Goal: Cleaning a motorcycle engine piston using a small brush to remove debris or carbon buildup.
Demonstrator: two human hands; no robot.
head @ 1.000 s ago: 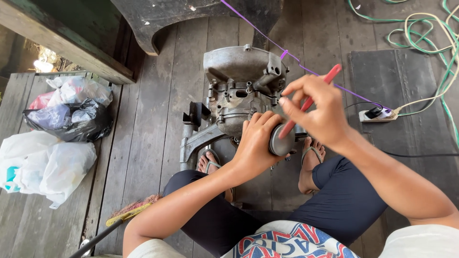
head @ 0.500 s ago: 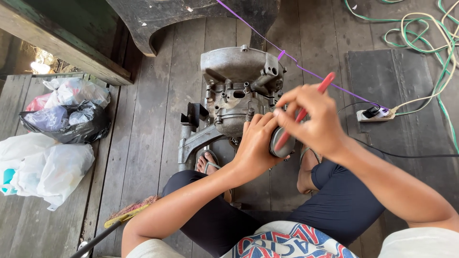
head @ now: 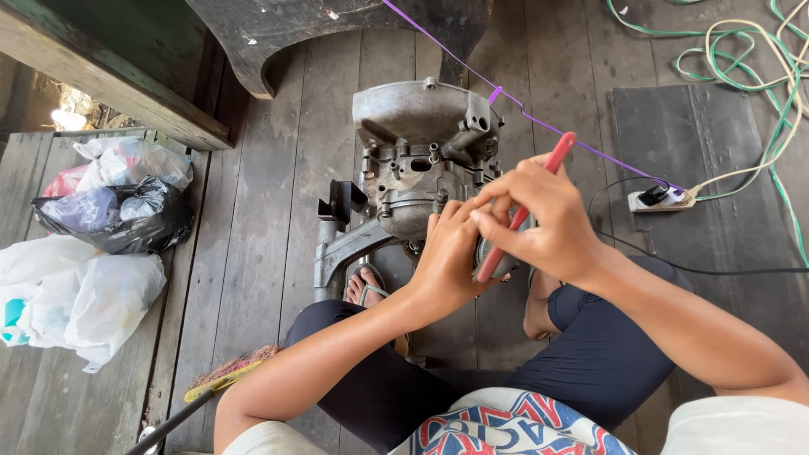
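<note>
Both hands (head: pixel 506 240) lower, red tool (head: pixel 524 206) — steeper

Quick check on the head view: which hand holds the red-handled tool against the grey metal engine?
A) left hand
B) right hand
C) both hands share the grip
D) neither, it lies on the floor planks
B: the right hand wraps the slim red-handled tool, its lower end down at the grey metal engine casing, while the left hand rests on the casing beside it.
</note>
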